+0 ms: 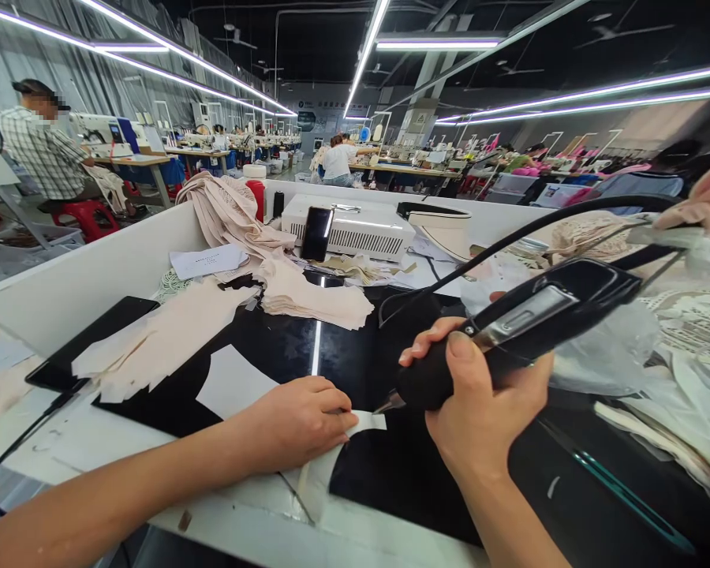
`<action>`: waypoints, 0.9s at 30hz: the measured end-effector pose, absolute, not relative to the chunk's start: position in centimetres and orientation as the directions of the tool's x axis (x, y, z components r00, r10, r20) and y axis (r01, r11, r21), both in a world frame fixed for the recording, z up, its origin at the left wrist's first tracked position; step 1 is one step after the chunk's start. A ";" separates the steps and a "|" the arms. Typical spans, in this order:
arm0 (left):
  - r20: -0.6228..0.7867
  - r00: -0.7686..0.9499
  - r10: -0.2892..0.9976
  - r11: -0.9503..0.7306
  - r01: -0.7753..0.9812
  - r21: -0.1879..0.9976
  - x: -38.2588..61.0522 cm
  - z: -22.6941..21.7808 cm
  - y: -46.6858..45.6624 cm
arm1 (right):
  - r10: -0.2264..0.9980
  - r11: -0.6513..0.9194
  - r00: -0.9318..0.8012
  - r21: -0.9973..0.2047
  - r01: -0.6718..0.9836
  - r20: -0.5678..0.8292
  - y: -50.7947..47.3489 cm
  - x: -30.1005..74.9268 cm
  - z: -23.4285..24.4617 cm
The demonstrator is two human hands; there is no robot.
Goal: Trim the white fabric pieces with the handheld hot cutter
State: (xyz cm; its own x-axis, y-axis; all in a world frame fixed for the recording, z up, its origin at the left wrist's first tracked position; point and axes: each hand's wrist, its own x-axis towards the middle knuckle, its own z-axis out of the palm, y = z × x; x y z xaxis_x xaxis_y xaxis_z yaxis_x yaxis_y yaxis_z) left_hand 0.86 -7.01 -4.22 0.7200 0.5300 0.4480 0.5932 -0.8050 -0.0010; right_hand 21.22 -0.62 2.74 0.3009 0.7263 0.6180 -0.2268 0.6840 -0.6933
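My right hand [485,410] is wrapped around a black corded hand tool [544,308] with a silver strip and a narrow metal tip. The tip touches or nearly touches the end of a white fabric piece [370,421]; which of the two I cannot tell. My left hand [304,422] bears down on that piece with its fingers bent close together, just left of the tip; its thumb is hidden. Beneath lies a glossy black board [289,355]. Another white piece [233,383] extends behind my left hand.
Pale fabric stacks [313,296] lie behind my hands. Farther back stand a white vented box [355,225] and a phone [317,234]. Teal tweezers [633,501] lie at right. A thick black cable [526,229] arches overhead toward another person's hand [701,201].
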 end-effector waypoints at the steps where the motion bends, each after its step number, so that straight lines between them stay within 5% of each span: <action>1: 0.453 0.717 0.529 -0.807 0.591 0.006 0.8 -4.2 -7.0 | 0.730 0.681 0.308 -0.692 -0.241 0.610 -0.8 21.3 2.8; 27: 0.446 0.720 0.532 -0.806 0.592 0.007 0.8 -4.1 -7.0 | 0.716 0.696 0.313 -0.677 -0.241 0.624 -1.8 21.6 2.5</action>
State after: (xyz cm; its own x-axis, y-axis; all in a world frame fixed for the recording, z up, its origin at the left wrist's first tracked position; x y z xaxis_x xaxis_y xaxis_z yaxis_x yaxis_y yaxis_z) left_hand 0.76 -7.04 -4.09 0.7197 0.5317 0.4464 0.5916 -0.8062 0.0065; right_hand 21.64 -1.84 2.46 0.3130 0.7156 0.6244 -0.2407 0.6958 -0.6767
